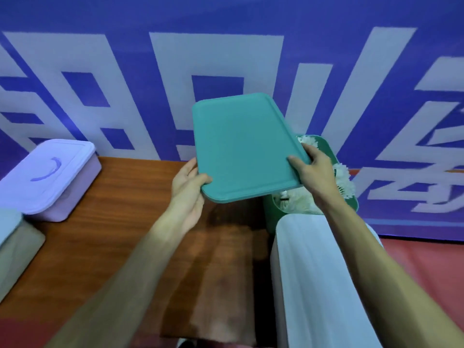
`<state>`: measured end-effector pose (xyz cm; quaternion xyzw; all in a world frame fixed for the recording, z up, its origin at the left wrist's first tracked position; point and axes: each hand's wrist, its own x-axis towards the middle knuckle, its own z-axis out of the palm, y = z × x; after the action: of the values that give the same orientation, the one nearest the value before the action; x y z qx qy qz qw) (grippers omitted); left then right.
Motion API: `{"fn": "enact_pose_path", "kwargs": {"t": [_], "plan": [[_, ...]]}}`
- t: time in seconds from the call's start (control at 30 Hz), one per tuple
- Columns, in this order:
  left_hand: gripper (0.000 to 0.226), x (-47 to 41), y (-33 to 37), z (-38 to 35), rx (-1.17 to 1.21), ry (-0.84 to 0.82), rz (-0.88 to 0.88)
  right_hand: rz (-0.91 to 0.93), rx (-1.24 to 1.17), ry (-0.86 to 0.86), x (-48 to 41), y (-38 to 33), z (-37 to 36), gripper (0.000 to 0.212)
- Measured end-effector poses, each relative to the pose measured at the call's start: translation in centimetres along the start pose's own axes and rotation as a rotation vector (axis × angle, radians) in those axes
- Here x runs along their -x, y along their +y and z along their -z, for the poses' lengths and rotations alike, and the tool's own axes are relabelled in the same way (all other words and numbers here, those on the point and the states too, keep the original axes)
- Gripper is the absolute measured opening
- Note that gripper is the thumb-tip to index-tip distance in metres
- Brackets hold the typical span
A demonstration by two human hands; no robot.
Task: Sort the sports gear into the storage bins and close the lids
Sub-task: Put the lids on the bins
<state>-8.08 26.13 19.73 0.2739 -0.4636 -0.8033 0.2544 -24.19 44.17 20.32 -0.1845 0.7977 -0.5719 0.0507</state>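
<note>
Currently: both hands are gripping the lid (247, 149), left hand (189, 187) at its near corner, right hand (315, 169) at its right edge, holding it tilted above and left of the bin (351, 204) of shuttlecocks (342, 178). Advisably, they are shifting it right, levelling it over the rim, then pressing evenly.

Blue wall (150, 18) behind, large pale blocky letters painted on it. Brown wooden table (140, 197) stands against wall. Red floor (421, 267) at right. Light cool, bluish.

Sports hall: blue lettered banner (226, 59), red court floor (426, 267), shuttlecocks (344, 182)
</note>
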Motion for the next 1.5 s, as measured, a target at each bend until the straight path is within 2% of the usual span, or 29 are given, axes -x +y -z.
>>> {"fn": "enact_pose_path", "kwargs": {"t": [0.2, 0.33, 0.5, 0.6, 0.8, 1.0, 1.17, 1.33, 1.5], "plan": [[0.053, -1.4, -4.6, -8.4, -0.433, -0.144, -0.117, -0.074, 0.155, 0.058, -0.8, 3.6, 8.5, 0.055], [0.048, -2.3, -8.3, -10.9, -0.697, -0.185, -0.12, -0.1, 0.215, 0.075, -0.5, 6.6, 11.0, 0.055], [0.069, -2.3, -12.7, -11.4, -0.717, -0.161, -0.145, -0.123, 0.241, 0.066, 0.2, 10.8, 11.8, 0.06], [0.068, -3.2, -14.1, -11.7, -0.763, -0.093, -0.075, -0.133, 0.254, 0.046, -0.5, 12.0, 11.6, 0.061], [0.059, -4.3, -15.4, -12.1, -0.76, -0.082, -0.046, -0.191, 0.267, -0.022, -1.9, 13.9, 10.3, 0.056], [0.056, -3.8, -16.4, -12.1, -0.73, -0.057, -0.091, -0.185, 0.23, 0.03, -1.0, 15.0, 10.5, 0.056], [0.055, -2.6, -16.7, -11.6, -0.719, -0.02, -0.108, -0.176, 0.27, 0.001, -0.6, 15.3, 10.4, 0.059], [0.052, -4.0, -16.3, -12.5, -0.733, -0.045, -0.117, -0.227, 0.27, 0.038, -1.3, 15.3, 9.8, 0.05], [0.054, -5.0, -16.2, -13.0, -0.641, -0.082, -0.084, -0.276, 0.232, 0.088, -1.1, 15.4, 10.3, 0.061]]}}
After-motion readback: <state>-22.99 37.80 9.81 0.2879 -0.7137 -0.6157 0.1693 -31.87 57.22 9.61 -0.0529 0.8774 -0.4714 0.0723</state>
